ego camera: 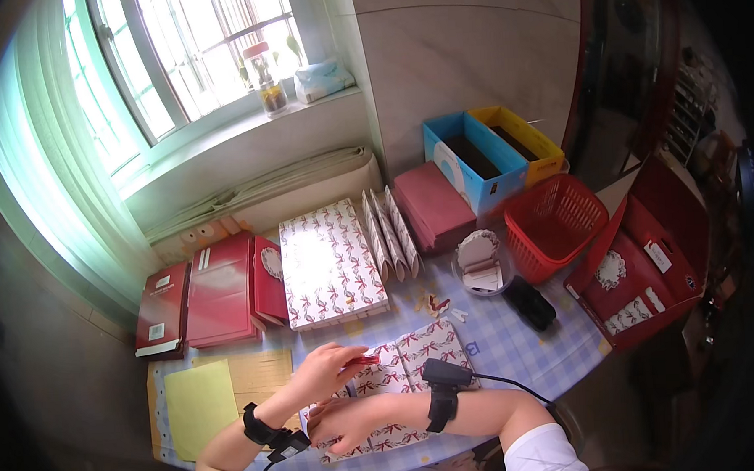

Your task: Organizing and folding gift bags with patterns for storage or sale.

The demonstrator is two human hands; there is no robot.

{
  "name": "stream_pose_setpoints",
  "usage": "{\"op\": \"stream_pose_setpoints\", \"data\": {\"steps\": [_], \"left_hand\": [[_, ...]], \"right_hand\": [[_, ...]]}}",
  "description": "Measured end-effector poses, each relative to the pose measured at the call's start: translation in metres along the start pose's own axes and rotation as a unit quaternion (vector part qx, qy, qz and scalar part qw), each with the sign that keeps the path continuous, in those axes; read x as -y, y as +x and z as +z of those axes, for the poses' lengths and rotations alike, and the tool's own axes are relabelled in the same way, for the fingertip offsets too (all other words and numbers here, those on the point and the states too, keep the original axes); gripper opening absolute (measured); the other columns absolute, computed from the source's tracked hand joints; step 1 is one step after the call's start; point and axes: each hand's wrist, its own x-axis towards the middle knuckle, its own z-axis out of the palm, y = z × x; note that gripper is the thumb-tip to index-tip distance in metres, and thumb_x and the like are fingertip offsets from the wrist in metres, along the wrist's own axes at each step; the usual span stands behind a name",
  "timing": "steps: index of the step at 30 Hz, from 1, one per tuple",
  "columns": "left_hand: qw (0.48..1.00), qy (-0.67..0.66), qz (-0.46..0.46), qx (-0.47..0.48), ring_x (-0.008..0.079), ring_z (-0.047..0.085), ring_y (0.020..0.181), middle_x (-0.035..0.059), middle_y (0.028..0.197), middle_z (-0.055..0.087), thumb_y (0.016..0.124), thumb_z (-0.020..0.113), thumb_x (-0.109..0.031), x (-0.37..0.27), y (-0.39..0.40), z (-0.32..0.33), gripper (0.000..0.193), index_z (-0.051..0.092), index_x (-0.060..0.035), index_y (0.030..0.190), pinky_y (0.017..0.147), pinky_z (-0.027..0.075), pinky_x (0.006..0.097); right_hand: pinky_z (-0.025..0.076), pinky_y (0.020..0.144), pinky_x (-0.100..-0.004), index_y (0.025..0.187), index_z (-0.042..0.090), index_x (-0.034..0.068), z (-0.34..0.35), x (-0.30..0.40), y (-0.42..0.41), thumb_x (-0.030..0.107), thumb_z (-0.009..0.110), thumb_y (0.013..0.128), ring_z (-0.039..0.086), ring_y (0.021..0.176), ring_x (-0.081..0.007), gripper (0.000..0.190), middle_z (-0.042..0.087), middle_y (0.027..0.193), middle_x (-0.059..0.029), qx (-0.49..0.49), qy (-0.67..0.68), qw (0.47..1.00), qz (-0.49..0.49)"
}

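Observation:
My left hand [329, 367] is above the far left part of a white patterned paper piece [429, 347] with red bows and green sprigs. Its fingers close on a small red object [363, 360] that looks like plastic; its exact kind is unclear. Across the nearer left part of the paper lies my right hand [344, 423], palm down, thumb apart from the fingers. The right forearm covers the paper's middle. Creases divide the paper into panels. A yellow sheet [201, 407] and a tan wooden-looking board [263, 373] lie left of my hands.
Behind stand a patterned stack [331, 263], folded patterned pieces [389, 235], red folders [218, 293] and dark red sheets [435, 204]. Rightward are a clear bowl [486, 287] of paper tags, a black object [529, 304], a red basket [556, 227] and an open red box [643, 268]. Cables trail from both wrist straps.

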Motion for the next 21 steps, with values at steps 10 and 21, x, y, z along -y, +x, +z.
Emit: {"op": "stream_pose_setpoints", "data": {"steps": [10,21], "left_hand": [[0.983,0.153,0.092,-0.045,0.0193,0.06,0.072,0.0048,0.073,0.063,0.076,0.069,-0.025,-0.011,-0.001,0.013,0.023,0.068,-0.0104,0.094,0.064,0.05,0.0309],[0.987,0.118,0.079,-0.07,0.0181,0.06,0.073,0.0033,0.074,0.064,0.074,0.07,-0.026,0.0,-0.008,0.028,0.025,0.068,-0.011,0.094,0.064,0.05,0.0301]], "right_hand": [[0.045,0.081,-0.036,0.089,0.06,-0.005,0.003,-0.003,0.003,0.013,0.055,0.069,0.057,0.088,-0.0309,0.027,0.059,0.091,-0.0176,0.042,0.059,0.997,0.017],[0.048,0.073,-0.034,0.091,0.061,-0.004,0.007,-0.001,0.0,0.01,0.054,0.071,0.06,0.082,-0.0271,0.025,0.061,0.088,-0.0146,0.043,0.117,0.99,0.06]]}}
